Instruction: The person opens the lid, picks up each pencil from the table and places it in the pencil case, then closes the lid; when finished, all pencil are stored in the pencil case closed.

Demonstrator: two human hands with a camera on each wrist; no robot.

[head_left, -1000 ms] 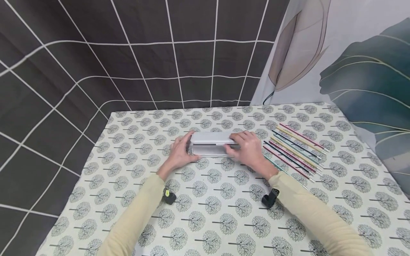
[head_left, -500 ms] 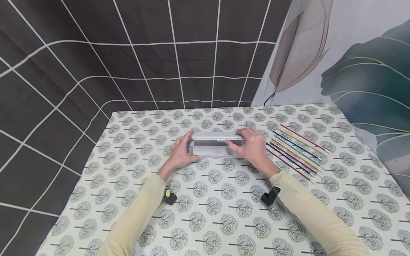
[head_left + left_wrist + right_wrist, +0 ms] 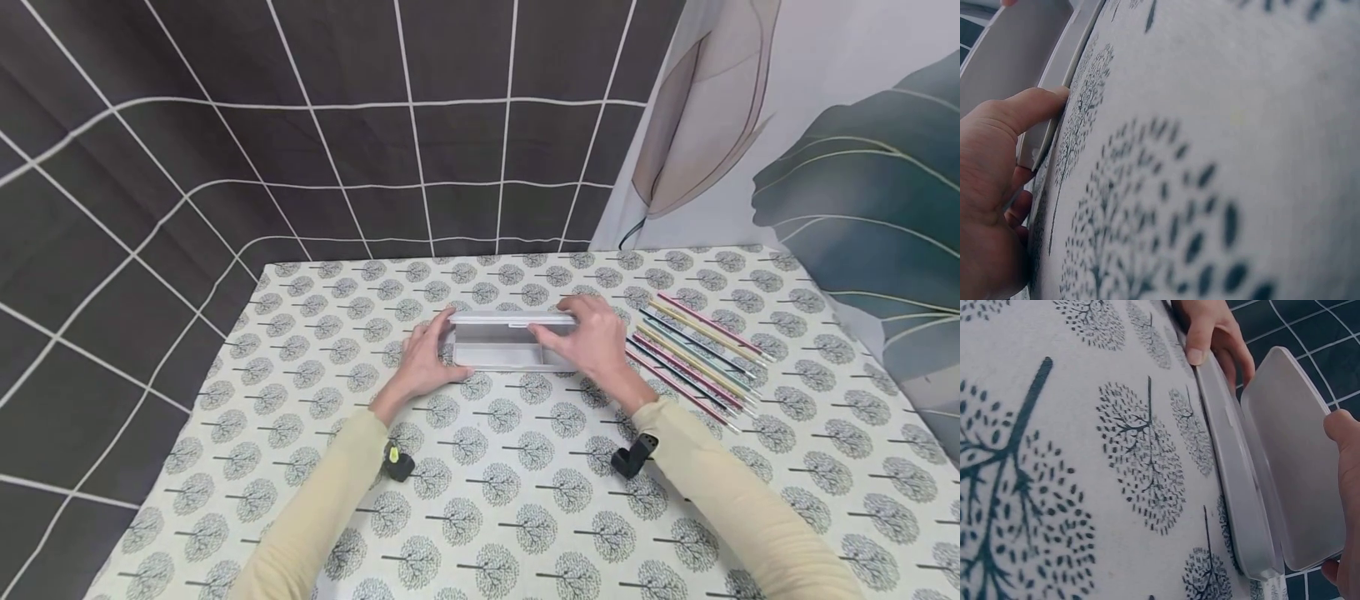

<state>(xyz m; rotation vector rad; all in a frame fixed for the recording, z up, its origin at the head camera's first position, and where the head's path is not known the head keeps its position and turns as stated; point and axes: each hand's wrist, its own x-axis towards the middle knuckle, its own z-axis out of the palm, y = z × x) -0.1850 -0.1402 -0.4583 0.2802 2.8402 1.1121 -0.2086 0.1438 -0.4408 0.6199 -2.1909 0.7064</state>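
Note:
A long white pencil box sits on the table, its hinged lid raised at an angle. My left hand holds the box's left end, the thumb on the front wall and the fingers behind. In the left wrist view, that thumb presses the box's wall. My right hand pinches the lid near its right end, thumb on the inner side. In the right wrist view, the lid stands tilted away from the base. The visible inside shows a plain pale bottom; my right hand covers its right part.
Several thin coloured sticks, red, yellow, green and dark, lie side by side to the right of the box. A tree-print cloth covers the table. A dark gridded curtain hangs behind.
The lid has swung farther up, showing more of the box's inside. My right hand has moved slightly right and up with it. My left hand has stayed at the left end.

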